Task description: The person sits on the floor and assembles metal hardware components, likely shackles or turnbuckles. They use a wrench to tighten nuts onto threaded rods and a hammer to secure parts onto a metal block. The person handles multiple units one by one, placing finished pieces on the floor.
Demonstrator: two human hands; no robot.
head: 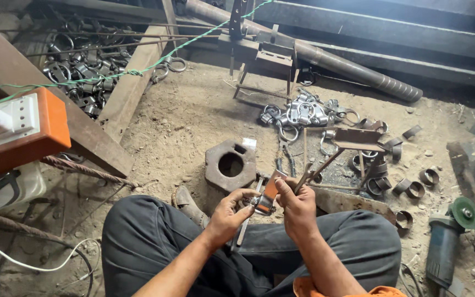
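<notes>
I sit on a dirt floor with my knees up in dark trousers. My left hand (230,210) and my right hand (298,206) meet over a small bent metal strap (268,193) with a shiny face; both grip it, the left from below, the right from the top edge. A thin metal rod (244,231) hangs down under the left hand. Just ahead of my hands lies a heavy hexagonal steel block (230,164) with a round hole.
A small welded steel stand (355,144) sits right of the block, with short metal rings (413,187) scattered around it. Shiny finished clamps (302,113) lie further back; more fill the pile (83,71) at top left. An angle grinder (447,236) lies at right. An orange-and-white socket box (20,129) is at left.
</notes>
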